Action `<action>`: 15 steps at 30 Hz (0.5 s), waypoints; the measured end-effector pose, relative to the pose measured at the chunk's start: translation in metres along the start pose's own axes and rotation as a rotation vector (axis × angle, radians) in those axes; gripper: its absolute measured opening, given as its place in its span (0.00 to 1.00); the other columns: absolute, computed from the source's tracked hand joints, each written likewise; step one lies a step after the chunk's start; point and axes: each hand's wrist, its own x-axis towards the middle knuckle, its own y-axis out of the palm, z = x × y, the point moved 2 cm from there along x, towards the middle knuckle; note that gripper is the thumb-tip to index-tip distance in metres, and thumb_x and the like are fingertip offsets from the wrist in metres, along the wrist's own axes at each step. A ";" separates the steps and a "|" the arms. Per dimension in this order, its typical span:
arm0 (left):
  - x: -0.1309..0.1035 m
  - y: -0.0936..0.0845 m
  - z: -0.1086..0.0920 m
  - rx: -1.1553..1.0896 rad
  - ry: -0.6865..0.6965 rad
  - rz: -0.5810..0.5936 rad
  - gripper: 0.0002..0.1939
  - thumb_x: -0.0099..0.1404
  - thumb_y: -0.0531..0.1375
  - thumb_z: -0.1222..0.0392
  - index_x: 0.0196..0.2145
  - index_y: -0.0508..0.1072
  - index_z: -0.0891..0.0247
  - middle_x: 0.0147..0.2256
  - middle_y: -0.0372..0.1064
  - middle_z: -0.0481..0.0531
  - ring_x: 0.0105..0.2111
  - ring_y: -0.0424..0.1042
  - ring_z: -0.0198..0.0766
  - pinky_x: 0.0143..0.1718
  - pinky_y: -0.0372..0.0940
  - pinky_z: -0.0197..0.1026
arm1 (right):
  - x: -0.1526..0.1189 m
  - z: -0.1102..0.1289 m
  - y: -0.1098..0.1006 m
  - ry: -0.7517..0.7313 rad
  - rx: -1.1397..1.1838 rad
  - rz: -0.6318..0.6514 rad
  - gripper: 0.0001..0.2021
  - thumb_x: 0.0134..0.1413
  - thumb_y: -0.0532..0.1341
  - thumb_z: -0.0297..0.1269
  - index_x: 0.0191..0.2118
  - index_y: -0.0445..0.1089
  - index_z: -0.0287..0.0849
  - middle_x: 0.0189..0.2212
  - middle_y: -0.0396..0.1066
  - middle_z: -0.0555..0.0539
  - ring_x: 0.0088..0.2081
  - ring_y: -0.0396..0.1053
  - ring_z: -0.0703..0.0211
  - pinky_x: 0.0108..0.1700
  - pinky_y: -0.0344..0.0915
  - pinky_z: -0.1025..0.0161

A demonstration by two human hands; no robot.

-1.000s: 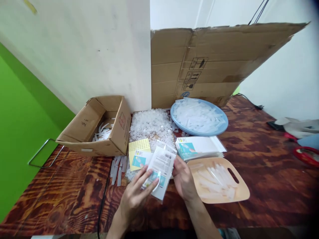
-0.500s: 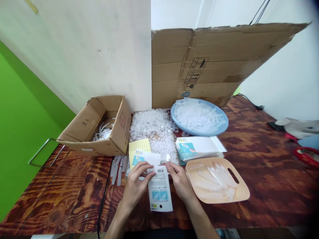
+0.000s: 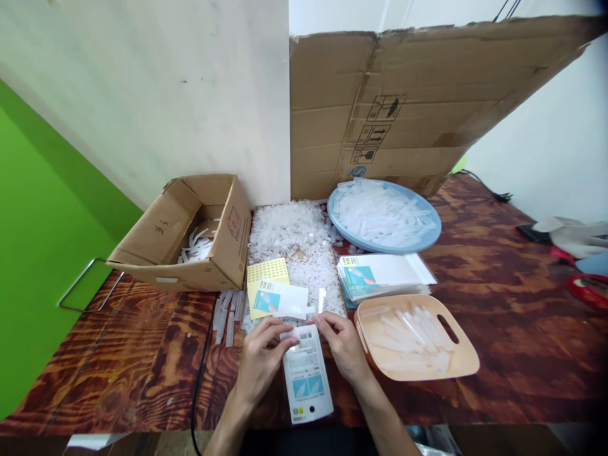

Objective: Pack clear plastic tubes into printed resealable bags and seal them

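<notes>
Low in the middle of the head view is a white printed packet [image 3: 308,380], its hang hole towards me. My left hand [image 3: 259,358] pinches its upper left edge between thumb and fingers. At the upper right corner the fingertips of my right hand [image 3: 344,347] are pressed together; whether they grip the packet's edge or a small clear piece is too fine to tell. Just beyond the hands lies another printed packet [image 3: 292,297], on a yellow sheet of round stickers [image 3: 266,271]. Both rest on a spread of small clear plastic pieces [image 3: 289,231].
An open cardboard box [image 3: 232,253] stands left, with loose translucent strips [image 3: 230,326] beside it. At right are a blue basin [image 3: 342,233] heaped with translucent pieces, a stack of packets [image 3: 399,269] and a beige tray [image 3: 468,361] of clear sleeves. A cardboard sheet [image 3: 427,95] stands behind.
The packet and both hands have moved slightly towards me, away from the packet on the yellow sheet. More of that packet shows. The camera view has shifted a little.
</notes>
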 end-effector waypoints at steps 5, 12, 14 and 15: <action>-0.001 0.000 -0.001 -0.018 -0.008 0.001 0.06 0.64 0.67 0.57 0.38 0.82 0.59 0.40 0.73 0.54 0.36 0.75 0.40 0.33 0.71 0.37 | -0.002 0.001 0.002 -0.034 -0.034 -0.067 0.18 0.62 0.62 0.49 0.33 0.80 0.39 0.30 0.78 0.43 0.35 0.73 0.50 0.38 0.66 0.61; 0.000 0.000 -0.004 -0.029 -0.070 0.030 0.08 0.65 0.65 0.55 0.36 0.81 0.61 0.37 0.74 0.54 0.35 0.75 0.41 0.34 0.70 0.39 | -0.005 0.000 0.002 -0.042 -0.027 -0.085 0.18 0.61 0.62 0.49 0.32 0.80 0.39 0.29 0.78 0.44 0.33 0.72 0.50 0.36 0.65 0.61; 0.001 0.000 -0.004 -0.033 -0.134 0.088 0.08 0.65 0.65 0.54 0.37 0.78 0.62 0.35 0.74 0.53 0.32 0.74 0.40 0.32 0.68 0.38 | -0.005 0.002 0.003 -0.037 -0.052 -0.093 0.18 0.61 0.62 0.49 0.32 0.79 0.39 0.27 0.77 0.45 0.32 0.72 0.51 0.34 0.65 0.61; 0.002 0.000 -0.004 -0.033 -0.159 0.132 0.08 0.66 0.64 0.54 0.38 0.77 0.62 0.36 0.74 0.52 0.32 0.73 0.39 0.32 0.68 0.38 | -0.005 0.003 0.003 -0.035 -0.083 -0.098 0.18 0.61 0.62 0.50 0.31 0.79 0.40 0.26 0.76 0.45 0.30 0.71 0.52 0.32 0.64 0.62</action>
